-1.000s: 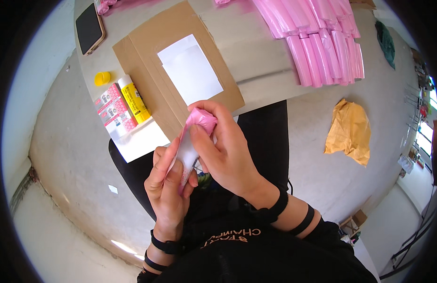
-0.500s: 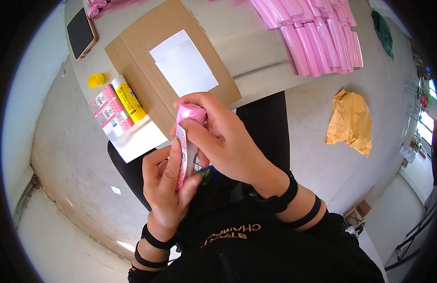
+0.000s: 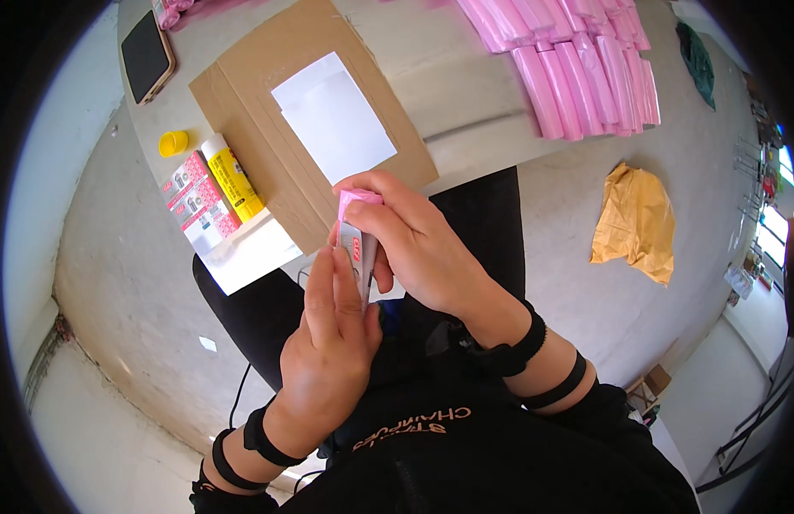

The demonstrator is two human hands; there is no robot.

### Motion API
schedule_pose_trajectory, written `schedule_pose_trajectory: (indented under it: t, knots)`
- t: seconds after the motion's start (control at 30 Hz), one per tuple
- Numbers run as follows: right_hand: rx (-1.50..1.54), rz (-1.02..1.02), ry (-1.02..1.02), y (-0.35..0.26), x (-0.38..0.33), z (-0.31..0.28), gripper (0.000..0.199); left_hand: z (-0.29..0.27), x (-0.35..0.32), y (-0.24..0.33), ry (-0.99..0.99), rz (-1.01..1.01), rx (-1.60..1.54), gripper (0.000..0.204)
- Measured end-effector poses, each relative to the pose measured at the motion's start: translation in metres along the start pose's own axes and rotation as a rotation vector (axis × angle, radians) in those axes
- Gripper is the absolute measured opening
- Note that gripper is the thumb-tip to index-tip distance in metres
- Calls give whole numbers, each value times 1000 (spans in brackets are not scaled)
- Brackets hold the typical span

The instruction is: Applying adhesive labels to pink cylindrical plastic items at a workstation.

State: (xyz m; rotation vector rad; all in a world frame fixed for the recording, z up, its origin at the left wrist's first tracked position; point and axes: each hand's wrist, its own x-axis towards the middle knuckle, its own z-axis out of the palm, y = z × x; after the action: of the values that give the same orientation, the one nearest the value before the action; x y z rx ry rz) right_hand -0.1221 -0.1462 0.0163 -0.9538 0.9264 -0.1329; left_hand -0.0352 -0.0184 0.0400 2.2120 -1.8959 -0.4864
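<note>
A smartphone lies face up near the counter's left edge, beyond the upper-left corner of a folded cardboard sheet. Nearer, left of the cardboard, stands a yellow cap, with red-and-white printed labels just below it. A yellow glue stick lies between those labels and the cardboard's left edge, and a glossy white sheet reaches the counter's near edge below them. White paper rests on the cardboard itself, brown margin showing around it.

Off the cardboard's near end, in front of the counter, the left hand presses its fingers and thumb against a grey-and-red label on a pink plastic roll. The roll points up toward the cardboard, its far end pinched between the thumb and fingers of the right hand. How far the label wraps around is hidden by the fingers.

Right of the cardboard, a bare stretch of counter leaves open room as far as stacked pink plastic rolls, which come close to the near edge. A black chair shows below that edge. Farther right of the cardboard, a crumpled orange-yellow bag lies on the floor, well apart from the counter.
</note>
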Motion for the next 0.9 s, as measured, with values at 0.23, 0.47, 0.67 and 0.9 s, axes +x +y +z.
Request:
schedule_pose_trajectory:
  t: [0.23, 0.47, 0.67, 0.9]
  knots:
    - [46, 31, 10, 0, 0, -3, 29, 2, 2, 4, -5, -2, 25, 62]
    - [-177, -4, 12, 9, 3, -2, 35, 1, 1, 9, -48, 19, 119, 59]
    - [-260, -176, -9, 16, 4, -6, 40, 4, 2, 14, -35, -10, 202, 61]
    - [-122, -98, -69, 6, 12, -9, 41, 9, 8, 11, 1, -91, 98, 59]
